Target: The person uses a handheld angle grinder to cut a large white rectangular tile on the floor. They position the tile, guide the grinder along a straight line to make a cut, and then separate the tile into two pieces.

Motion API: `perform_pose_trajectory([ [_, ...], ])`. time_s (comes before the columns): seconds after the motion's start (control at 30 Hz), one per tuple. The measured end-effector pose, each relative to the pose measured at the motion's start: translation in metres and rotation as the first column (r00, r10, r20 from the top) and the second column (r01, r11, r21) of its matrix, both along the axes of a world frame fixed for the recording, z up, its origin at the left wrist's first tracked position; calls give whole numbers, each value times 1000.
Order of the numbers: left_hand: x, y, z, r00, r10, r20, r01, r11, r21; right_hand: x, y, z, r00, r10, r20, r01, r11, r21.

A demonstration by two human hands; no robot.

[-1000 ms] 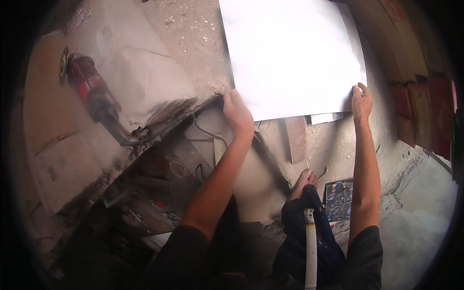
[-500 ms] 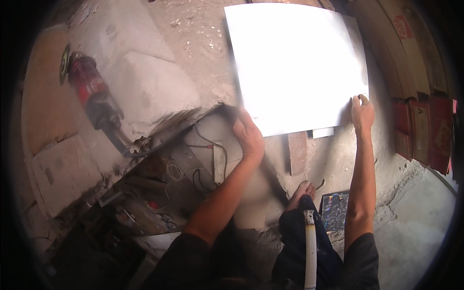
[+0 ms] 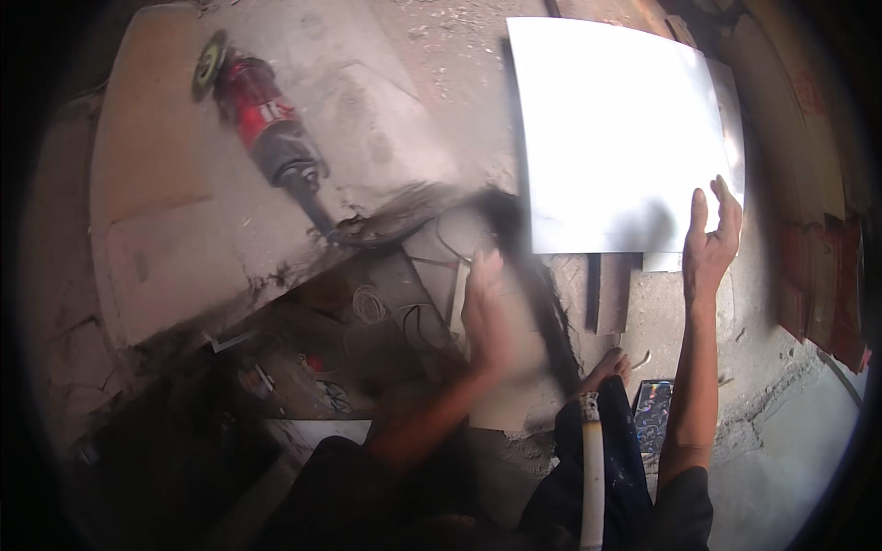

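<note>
A bright white flat sheet (image 3: 616,138) lies at the upper right, with the edge of a greyer sheet (image 3: 726,101) showing beneath it. At its lower right corner is my right hand (image 3: 712,243), thumb and fingers stretched upward and apart, gripping nothing. I cannot tell whether it touches the sheet. My left hand (image 3: 487,317) is smeared by motion, left of and below the sheet and apart from it; its fingers point up, with nothing visible in them. An angle grinder (image 3: 262,115), red and black with a disc, rests on the slab at the upper left.
The grinder's cord (image 3: 386,241) runs along the slab edge above a dark recess with coiled wire (image 3: 369,304). A brown strip (image 3: 608,294) juts from under the sheet. My foot (image 3: 608,367) is near a dark, shiny rectangle (image 3: 654,409). Red-brown cartons (image 3: 818,275) stand right.
My left hand has left the sheet's lower left corner and moved down. The right hand's fingers have spread from their grip on the sheet's edge. The whole view has shifted.
</note>
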State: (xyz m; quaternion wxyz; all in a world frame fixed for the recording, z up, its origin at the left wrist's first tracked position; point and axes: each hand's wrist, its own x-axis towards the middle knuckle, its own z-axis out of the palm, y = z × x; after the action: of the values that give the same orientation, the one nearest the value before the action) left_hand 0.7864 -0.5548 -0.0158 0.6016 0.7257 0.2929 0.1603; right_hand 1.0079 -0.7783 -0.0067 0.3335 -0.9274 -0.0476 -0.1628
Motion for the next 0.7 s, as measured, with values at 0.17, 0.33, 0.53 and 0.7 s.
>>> perform_pose_trajectory([
  [0.17,-169,40,81,957,-259,-132,271,959,87,-69,220,139,748,651,130,-660,707,256],
  [0.33,-269,80,142,896,-231,-378,306,940,150,-89,400,176,822,564,-77,-563,826,42],
  [0.53,-265,95,175,965,-216,-148,241,954,179,-48,414,192,735,492,-467,-505,856,107],
  [0.7,-200,124,206,979,-128,160,103,983,154,-91,320,216,363,805,-469,-151,547,823],
])
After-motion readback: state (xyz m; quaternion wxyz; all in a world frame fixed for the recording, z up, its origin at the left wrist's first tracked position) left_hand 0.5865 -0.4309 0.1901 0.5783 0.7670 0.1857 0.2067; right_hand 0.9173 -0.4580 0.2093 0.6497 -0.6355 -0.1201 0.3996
